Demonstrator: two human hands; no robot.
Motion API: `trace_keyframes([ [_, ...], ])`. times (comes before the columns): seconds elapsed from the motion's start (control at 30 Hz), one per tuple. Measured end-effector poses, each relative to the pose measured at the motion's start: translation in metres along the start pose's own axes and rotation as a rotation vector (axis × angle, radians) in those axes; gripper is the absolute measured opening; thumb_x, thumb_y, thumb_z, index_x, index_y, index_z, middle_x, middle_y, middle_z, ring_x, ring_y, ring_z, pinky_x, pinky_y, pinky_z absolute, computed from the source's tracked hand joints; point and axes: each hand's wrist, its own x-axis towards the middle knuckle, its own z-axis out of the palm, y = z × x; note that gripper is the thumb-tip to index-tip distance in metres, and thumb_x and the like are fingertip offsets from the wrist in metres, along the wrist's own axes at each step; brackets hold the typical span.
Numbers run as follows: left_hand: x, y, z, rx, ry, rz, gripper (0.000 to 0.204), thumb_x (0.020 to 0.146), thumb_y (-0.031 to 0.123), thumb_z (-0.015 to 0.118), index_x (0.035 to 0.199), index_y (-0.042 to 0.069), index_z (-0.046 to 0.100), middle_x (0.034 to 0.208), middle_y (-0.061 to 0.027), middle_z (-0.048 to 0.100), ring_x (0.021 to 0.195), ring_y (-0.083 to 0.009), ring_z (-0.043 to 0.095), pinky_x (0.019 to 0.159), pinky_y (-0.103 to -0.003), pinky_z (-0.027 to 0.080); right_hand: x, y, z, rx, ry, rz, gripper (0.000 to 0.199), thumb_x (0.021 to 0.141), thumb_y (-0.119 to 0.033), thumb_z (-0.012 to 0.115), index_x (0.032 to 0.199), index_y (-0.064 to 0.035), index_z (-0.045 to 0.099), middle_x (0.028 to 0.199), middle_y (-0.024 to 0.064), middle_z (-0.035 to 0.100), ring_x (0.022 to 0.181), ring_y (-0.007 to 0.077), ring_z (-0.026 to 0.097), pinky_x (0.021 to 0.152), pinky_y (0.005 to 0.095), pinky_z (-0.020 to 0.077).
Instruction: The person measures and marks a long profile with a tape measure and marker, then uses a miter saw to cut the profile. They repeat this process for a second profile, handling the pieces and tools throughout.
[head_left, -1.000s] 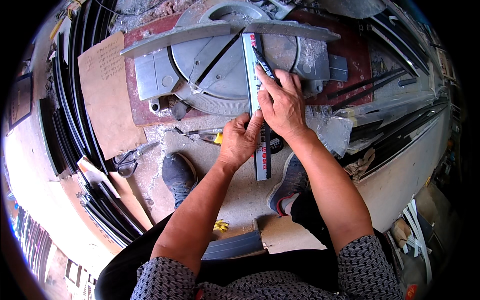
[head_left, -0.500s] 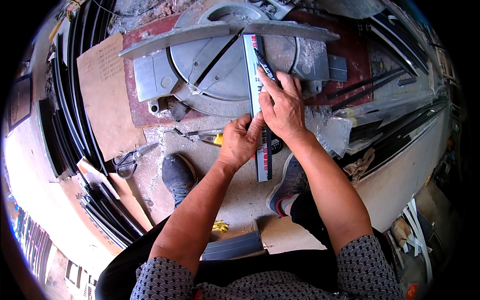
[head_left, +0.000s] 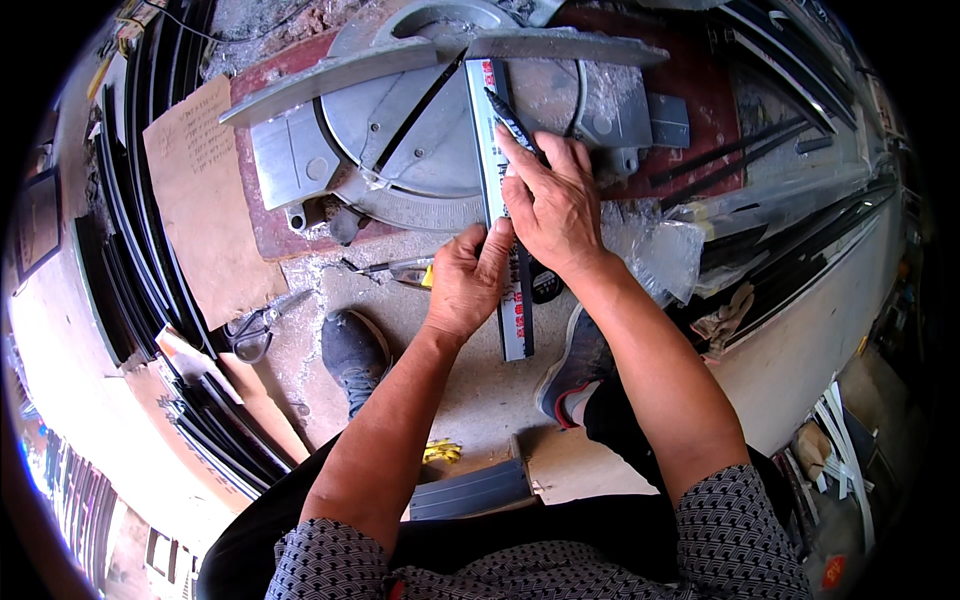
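A long, narrow strip (head_left: 490,150) with a black edge and pale film with red and black print lies lengthwise over the mitre saw's round grey table (head_left: 350,110). Its far end meets the metal fence (head_left: 560,45), while the near end juts out past the table. My left hand (head_left: 466,285) is closed around the strip just in front of the saw, thumb on top. In my right hand (head_left: 560,205) is a black marker pen (head_left: 515,125), its tip pointing away and to the left over the strip's far part. I cannot tell whether the tip touches the strip.
Scissors (head_left: 252,335) and a yellow-handled tool (head_left: 420,275) lie on the floor before the saw. Brown cardboard (head_left: 205,200) with handwriting and long black profiles (head_left: 140,230) are at left. Clear plastic wrap (head_left: 665,255), more dark strips (head_left: 790,250) and a work glove (head_left: 725,320) lie at right.
The whole view has shifted slightly, so the saw and strip appear farther left. My left hand keeps its grip on the strip, and the marker remains in my right hand.
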Motion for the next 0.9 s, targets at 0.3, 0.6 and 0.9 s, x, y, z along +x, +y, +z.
trace_keyframes([
  [0.3, -0.0002, -0.001, 0.0002, 0.001, 0.008, -0.002, 0.048, 0.106, 0.035, 0.064, 0.074, 0.0, 0.055, 0.06, -0.0057, 0.046, 0.064, -0.0105, 0.04, 0.054, -0.034, 0.042, 0.0009, 0.001, 0.0026, -0.025, -0.001, -0.018, 0.046, 0.09, -0.013, 0.065, 0.136, -0.0115, 0.068, 0.115, 0.0119, 0.061, 0.103, 0.033, 0.055, 0.092, 0.0434, 0.049],
  [0.6, -0.0004, -0.0016, 0.0008, -0.012, 0.007, -0.001, 0.046, 0.107, 0.036, 0.063, 0.078, 0.0, 0.06, 0.062, -0.0021, 0.049, 0.064, -0.0088, 0.042, 0.055, -0.032, 0.042, 0.0005, 0.0014, 0.0044, 0.014, -0.017, 0.003, 0.046, 0.095, -0.016, 0.062, 0.141, -0.015, 0.066, 0.116, 0.0157, 0.06, 0.103, 0.0357, 0.056, 0.096, 0.0463, 0.0468],
  [0.9, 0.0006, 0.0027, 0.0009, -0.017, -0.009, -0.047, 0.049, 0.108, 0.041, 0.06, 0.08, 0.0, 0.063, 0.065, 0.0036, 0.052, 0.063, -0.005, 0.043, 0.052, -0.028, 0.04, 0.0017, 0.0027, 0.0053, -0.008, -0.008, -0.005, 0.045, 0.094, -0.016, 0.063, 0.139, -0.0151, 0.067, 0.115, 0.0145, 0.06, 0.102, 0.0348, 0.056, 0.094, 0.0451, 0.0477],
])
